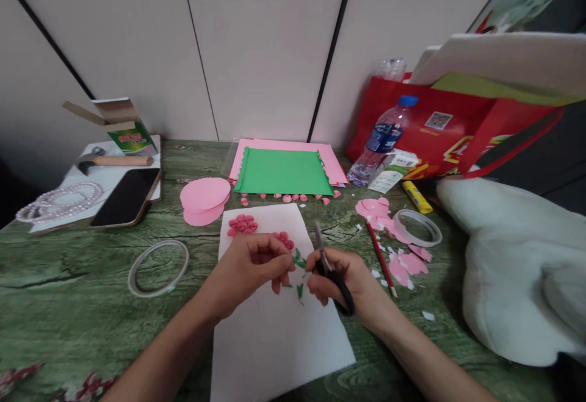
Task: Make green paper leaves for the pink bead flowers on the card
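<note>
Over a white sheet of paper (274, 341), my left hand (254, 262) is closed in a pinch; whatever lies between its fingertips is too small to make out. Black-handled scissors (323, 255) are gripped in my right hand (341, 274), blades pointing up and away from me. Small green paper leaves (300, 292) lie on the sheet between the two hands. Beyond my left hand sit pink rolled paper flowers (242, 224) in a cluster. A second pink cluster (284, 239) is partly hidden behind the fingers.
Left are a tape roll (158, 268), phone (126, 197), hammer (119, 160) and pink paper circles (205, 197). Green paper (284, 170) lies at the back. On the right are a bottle (384, 139), red bag (439, 127), pencil (381, 258), pink scraps (407, 265) and white plush (513, 268).
</note>
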Motion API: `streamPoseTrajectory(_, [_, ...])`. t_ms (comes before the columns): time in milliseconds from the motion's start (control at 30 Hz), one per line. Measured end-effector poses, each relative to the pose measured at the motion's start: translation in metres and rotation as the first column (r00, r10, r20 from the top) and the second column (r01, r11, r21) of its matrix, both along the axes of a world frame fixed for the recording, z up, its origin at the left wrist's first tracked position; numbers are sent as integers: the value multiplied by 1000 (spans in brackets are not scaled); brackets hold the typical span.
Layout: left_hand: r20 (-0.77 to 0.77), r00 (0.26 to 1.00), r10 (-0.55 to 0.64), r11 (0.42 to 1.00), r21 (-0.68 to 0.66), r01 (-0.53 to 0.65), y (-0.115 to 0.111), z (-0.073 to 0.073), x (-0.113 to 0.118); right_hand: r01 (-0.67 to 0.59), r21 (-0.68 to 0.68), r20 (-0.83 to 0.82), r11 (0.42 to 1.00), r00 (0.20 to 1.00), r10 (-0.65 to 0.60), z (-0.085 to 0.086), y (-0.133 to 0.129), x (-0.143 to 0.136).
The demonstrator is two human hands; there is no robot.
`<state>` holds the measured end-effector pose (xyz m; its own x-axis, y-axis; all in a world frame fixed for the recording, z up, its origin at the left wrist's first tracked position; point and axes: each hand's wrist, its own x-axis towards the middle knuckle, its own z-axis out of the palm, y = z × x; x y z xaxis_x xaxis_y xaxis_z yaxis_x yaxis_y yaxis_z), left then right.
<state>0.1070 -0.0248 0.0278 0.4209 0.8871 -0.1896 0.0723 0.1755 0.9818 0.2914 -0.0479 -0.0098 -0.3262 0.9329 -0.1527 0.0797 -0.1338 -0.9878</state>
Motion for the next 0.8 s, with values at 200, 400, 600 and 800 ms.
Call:
streamPoseTrajectory(200, [-67,997,-26,999,-35,23,-3,-4,8,156,77,-79,985,986,-150,0,0,-2])
streamPoseTrajectory(400, [-10,1000,-13,998,-64,13,-8,-9,15,210,69,-121,975,972,-201,1,-1,-3])
streamPoseTrajectory(600, [112,992,61,996,-65,-54,-13,-10,24,274,75,-181,959,949,-258,-1,-2,-3])
streamPoseTrajectory(800, [130,986,103,994,-56,-97,-15,-12,26,254,126,-218,959,950,-223,-3,-2,-4])
